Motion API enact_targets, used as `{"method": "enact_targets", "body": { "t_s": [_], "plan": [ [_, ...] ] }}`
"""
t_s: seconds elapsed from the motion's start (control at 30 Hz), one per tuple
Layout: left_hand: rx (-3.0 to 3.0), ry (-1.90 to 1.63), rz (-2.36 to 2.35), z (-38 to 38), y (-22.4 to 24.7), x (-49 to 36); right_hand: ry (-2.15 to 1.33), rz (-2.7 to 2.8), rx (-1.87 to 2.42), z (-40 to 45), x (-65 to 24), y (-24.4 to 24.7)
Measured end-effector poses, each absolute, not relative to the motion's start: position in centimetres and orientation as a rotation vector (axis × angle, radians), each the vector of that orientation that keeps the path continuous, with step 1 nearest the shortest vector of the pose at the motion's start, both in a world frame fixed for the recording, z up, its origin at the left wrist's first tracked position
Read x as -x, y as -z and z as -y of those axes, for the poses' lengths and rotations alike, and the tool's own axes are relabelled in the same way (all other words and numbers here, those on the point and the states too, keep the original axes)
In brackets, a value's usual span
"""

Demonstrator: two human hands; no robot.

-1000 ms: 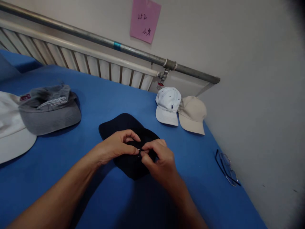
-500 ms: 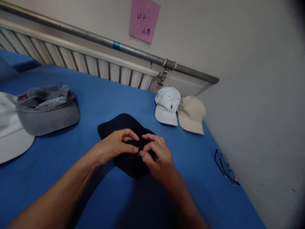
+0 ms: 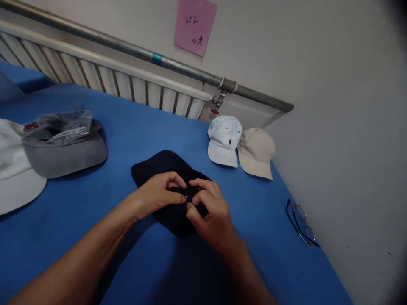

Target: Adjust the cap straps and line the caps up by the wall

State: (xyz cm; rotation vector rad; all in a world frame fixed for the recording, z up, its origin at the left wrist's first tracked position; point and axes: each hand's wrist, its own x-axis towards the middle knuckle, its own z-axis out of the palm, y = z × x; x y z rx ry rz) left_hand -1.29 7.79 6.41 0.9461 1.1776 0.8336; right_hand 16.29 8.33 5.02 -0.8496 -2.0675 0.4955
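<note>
The black cap [image 3: 163, 165] looks like matt cloth with a small shiny metal buckle [image 3: 186, 198], the grey cap [image 3: 68, 156] like rough, washed cloth, the pipe [image 3: 190, 73] dull metal, and the note [image 3: 195, 27] matt pink paper.

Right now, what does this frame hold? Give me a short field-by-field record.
Left hand: holds dark cap, thumb at small metal fitting
Right hand: holds same cap, thumb near fitting
Surface: blue
Left side: gray cap beside white cap, which the frame cuts off
Far side: pale cap beside beige cap
Right side: glasses
Wall: pink note
</note>
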Motion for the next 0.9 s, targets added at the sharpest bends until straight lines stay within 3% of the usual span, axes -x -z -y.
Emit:
{"method": "enact_targets", "body": {
  "t_s": [0.9],
  "plan": [
    [-1.149, -0.835, -1.212, -7.57, -6.72, 1.61, -0.427, 2.147, 0.923, -8.68, -16.52, -4.73]
  ]
}}
